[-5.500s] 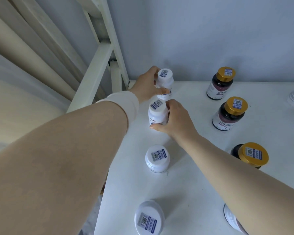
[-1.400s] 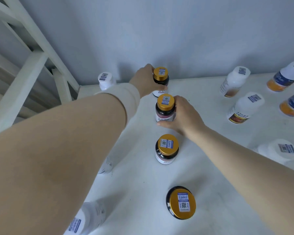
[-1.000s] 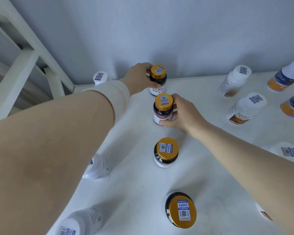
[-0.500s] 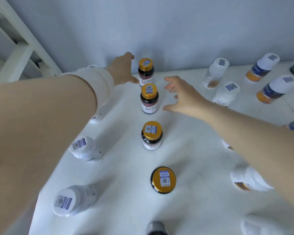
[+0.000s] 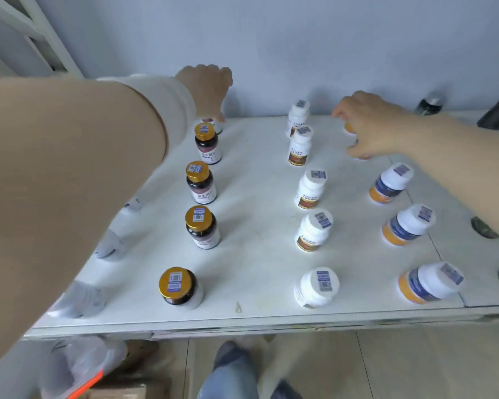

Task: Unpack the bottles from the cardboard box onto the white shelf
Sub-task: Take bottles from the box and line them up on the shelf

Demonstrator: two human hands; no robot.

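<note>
The white shelf (image 5: pixel 257 203) carries rows of upright bottles: dark ones with gold caps (image 5: pixel 202 228), white ones with brown labels (image 5: pixel 311 189), and white ones with orange and blue labels (image 5: pixel 407 227). My left hand (image 5: pixel 209 92) hovers over the rearmost gold-capped bottle (image 5: pixel 212 125), fingers pointing down and holding nothing. My right hand (image 5: pixel 368 126) is curled over the back bottle of the orange-labelled row, which is mostly hidden; a grip is unclear. A cardboard box (image 5: pixel 118 391) shows at the bottom edge.
My left forearm hides part of a row of white bottles (image 5: pixel 110 247) at the shelf's left edge. Dark green bottles (image 5: pixel 429 103) stand at the back right, near the grey wall. A clear plastic bag (image 5: pixel 78 367) lies below the shelf. A white ladder frame (image 5: pixel 48 33) rises at the left.
Both hands let go of the two rear gold-capped bottles. My right hand swung right to the back of the orange-labelled row. The view pulled back and shows the shelf's front edge.
</note>
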